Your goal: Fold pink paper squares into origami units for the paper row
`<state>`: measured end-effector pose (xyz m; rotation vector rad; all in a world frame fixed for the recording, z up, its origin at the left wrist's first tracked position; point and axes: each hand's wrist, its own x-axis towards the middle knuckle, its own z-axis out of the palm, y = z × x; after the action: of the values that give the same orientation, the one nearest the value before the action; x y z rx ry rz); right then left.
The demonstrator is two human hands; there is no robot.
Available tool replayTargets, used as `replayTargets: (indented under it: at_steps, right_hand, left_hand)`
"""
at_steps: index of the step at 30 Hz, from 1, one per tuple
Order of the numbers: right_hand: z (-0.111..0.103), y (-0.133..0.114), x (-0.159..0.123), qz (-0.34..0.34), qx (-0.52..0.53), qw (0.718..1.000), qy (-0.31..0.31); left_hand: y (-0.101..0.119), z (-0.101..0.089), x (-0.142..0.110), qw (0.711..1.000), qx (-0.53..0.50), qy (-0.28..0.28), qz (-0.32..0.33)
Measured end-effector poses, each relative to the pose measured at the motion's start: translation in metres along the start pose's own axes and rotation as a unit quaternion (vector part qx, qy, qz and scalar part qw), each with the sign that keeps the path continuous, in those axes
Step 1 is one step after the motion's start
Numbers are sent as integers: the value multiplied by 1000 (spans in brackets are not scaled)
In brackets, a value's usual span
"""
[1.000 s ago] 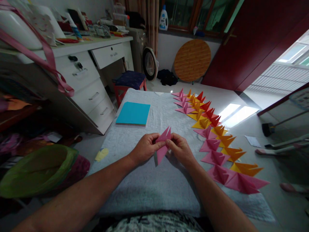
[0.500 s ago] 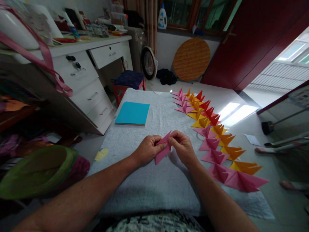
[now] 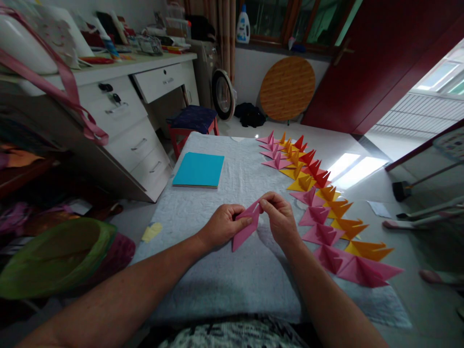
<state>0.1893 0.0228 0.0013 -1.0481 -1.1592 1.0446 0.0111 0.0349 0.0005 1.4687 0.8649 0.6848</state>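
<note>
A folded piece of pink origami paper (image 3: 248,227) is held above the cloth-covered table (image 3: 203,280). My left hand (image 3: 223,224) is closed on its left side, the thumb lying across the paper. With thumb and index finger, my right hand (image 3: 278,215) pinches a narrow strip at the upper right tip. To the right stand rows of folded paper cranes, among them pink ones (image 3: 322,234), orange-yellow ones (image 3: 350,228) and red ones (image 3: 317,169). A stack of square paper, blue on top (image 3: 199,169), lies toward the back left.
A yellow scrap (image 3: 152,232) lies at the table's left edge. Beside it on the floor stands a bin with a green liner (image 3: 54,261). A stool (image 3: 194,118) is behind the table, and a white desk (image 3: 126,111) stands at the left.
My right hand has moved slightly right and up, drawing the narrow tip away from the body of the pink paper. More of the paper's face now shows. My left hand keeps its hold.
</note>
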Motion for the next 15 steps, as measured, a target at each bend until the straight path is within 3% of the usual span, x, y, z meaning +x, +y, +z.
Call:
replayTargets:
  at_steps: [4,10,15]
  right_hand:
    - [-2,3,2,6,61,998,35]
    - [9,8,-4,116,29,988,-100]
    - [12,5,-5,101,1,991,-93]
  left_hand:
    - [0,0,0,1000,-18,4,-14]
    - [-1,0,1,1000,-14,22,-11]
    - [-1,2,2,1000,-8,15,-17]
